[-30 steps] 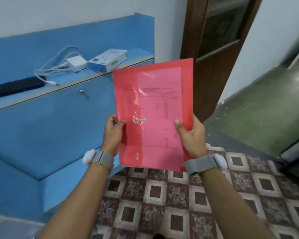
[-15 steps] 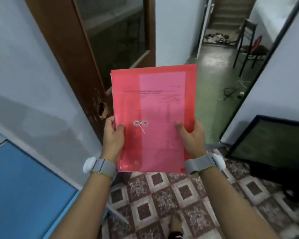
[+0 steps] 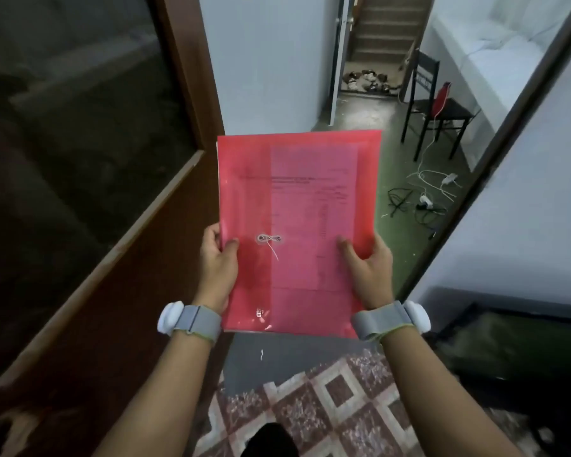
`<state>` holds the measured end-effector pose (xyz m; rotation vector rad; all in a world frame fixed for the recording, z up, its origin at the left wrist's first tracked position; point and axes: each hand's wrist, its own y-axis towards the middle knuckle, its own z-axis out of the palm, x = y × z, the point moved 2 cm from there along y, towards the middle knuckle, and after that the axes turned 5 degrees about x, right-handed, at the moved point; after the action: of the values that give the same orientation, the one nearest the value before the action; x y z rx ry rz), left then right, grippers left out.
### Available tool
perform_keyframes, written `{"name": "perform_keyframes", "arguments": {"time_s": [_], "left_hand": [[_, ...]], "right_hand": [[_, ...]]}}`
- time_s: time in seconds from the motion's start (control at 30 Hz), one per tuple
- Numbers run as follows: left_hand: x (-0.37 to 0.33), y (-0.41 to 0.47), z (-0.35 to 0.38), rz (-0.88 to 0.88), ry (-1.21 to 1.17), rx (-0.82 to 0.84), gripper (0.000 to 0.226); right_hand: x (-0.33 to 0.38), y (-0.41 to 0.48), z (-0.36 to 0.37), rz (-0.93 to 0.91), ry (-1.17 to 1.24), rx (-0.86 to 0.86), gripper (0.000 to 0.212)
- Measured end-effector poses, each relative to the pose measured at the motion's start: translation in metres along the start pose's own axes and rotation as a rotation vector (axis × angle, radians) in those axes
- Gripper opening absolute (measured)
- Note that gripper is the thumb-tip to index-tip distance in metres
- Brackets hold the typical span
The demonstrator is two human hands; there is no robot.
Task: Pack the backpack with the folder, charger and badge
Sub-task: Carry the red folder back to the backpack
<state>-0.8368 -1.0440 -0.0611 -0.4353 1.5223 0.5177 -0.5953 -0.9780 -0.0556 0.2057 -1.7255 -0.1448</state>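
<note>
A translucent red folder (image 3: 297,225) with papers inside and a string clasp is held upright in front of me at chest height. My left hand (image 3: 218,265) grips its left edge, thumb on the front. My right hand (image 3: 368,268) grips its right edge the same way. Both wrists wear grey straps with white pucks. No backpack, charger or badge is in view.
A brown wooden door with a dark glass pane (image 3: 89,179) stands open at my left. Ahead, a green floor carries loose cables (image 3: 422,199) and a black chair (image 3: 439,107). A white wall (image 3: 524,209) is on the right, patterned floor tiles (image 3: 327,400) below.
The view has swung right, from the blue shelf with the charger to the doorway. The folder stays held in both hands the same way.
</note>
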Motion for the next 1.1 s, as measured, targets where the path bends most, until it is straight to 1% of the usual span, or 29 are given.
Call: {"name": "perform_keyframes", "arguments": {"time_s": [0.03, 0.1, 0.17, 0.2, 0.27, 0.33, 0.4, 0.43, 0.53, 0.6, 0.7, 0.77, 0.83, 0.9, 0.93, 0.97, 1.03, 1.1], "left_hand": [[0.002, 0.033, 0.019, 0.004, -0.001, 0.012, 0.024], [0.003, 0.069, 0.037, 0.007, 0.020, 0.031, 0.022], [0.006, 0.141, 0.073, 0.034, 0.003, 0.066, 0.020], [0.007, 0.150, 0.079, 0.033, 0.003, 0.088, 0.021], [0.010, 0.204, 0.107, 0.019, 0.003, 0.135, 0.021], [0.011, 0.253, 0.131, 0.006, 0.030, 0.171, 0.019], [0.008, 0.306, 0.163, 0.022, 0.043, 0.212, 0.019], [0.003, 0.313, 0.168, 0.030, 0.058, 0.215, 0.020], [0.003, 0.392, 0.229, 0.020, 0.058, 0.288, 0.020], [0.006, 0.435, 0.266, 0.022, 0.065, 0.330, 0.020], [0.014, 0.495, 0.329, 0.030, 0.069, 0.385, 0.020], [0.020, 0.529, 0.371, 0.042, 0.055, 0.425, 0.019], [0.025, 0.564, 0.422, 0.044, 0.055, 0.456, 0.017], [0.031, 0.590, 0.467, 0.023, 0.032, 0.473, 0.015], [0.030, 0.608, 0.503, 0.018, 0.008, 0.492, 0.015], [0.027, 0.613, 0.510, 0.012, 0.004, 0.503, 0.016], [0.028, 0.643, 0.580, 0.009, 0.005, 0.561, 0.017], [0.021, 0.650, 0.607, 0.018, -0.020, 0.598, 0.018]], "right_hand": [[-0.006, 0.033, 0.002, -0.005, -0.014, -0.022, 0.008], [-0.011, 0.065, 0.006, 0.002, -0.032, -0.033, 0.006], [-0.027, 0.133, 0.014, 0.003, -0.032, -0.081, 0.007], [-0.028, 0.142, 0.016, 0.011, -0.041, -0.084, 0.010], [-0.036, 0.194, 0.023, 0.036, -0.041, -0.115, 0.015], [-0.043, 0.242, 0.027, 0.051, -0.043, -0.164, 0.008], [-0.048, 0.293, 0.029, 0.049, -0.038, -0.196, 0.011], [-0.046, 0.301, 0.030, 0.052, -0.043, -0.190, 0.012], [-0.065, 0.380, 0.024, 0.090, -0.045, -0.265, 0.022], [-0.080, 0.426, 0.017, 0.104, -0.046, -0.309, 0.021], [-0.105, 0.497, -0.002, 0.091, -0.044, -0.350, 0.022], [-0.120, 0.541, -0.018, 0.078, -0.049, -0.371, 0.019], [-0.137, 0.589, -0.040, 0.079, -0.066, -0.384, 0.016], [-0.149, 0.628, -0.063, 0.094, -0.069, -0.388, 0.017], [-0.156, 0.657, -0.082, 0.089, -0.078, -0.414, 0.017], [-0.157, 0.664, -0.086, 0.098, -0.086, -0.416, 0.018], [-0.176, 0.713, -0.123, 0.130, -0.083, -0.482, 0.018], [-0.177, 0.730, -0.136, 0.137, -0.080, -0.501, 0.016]]}}
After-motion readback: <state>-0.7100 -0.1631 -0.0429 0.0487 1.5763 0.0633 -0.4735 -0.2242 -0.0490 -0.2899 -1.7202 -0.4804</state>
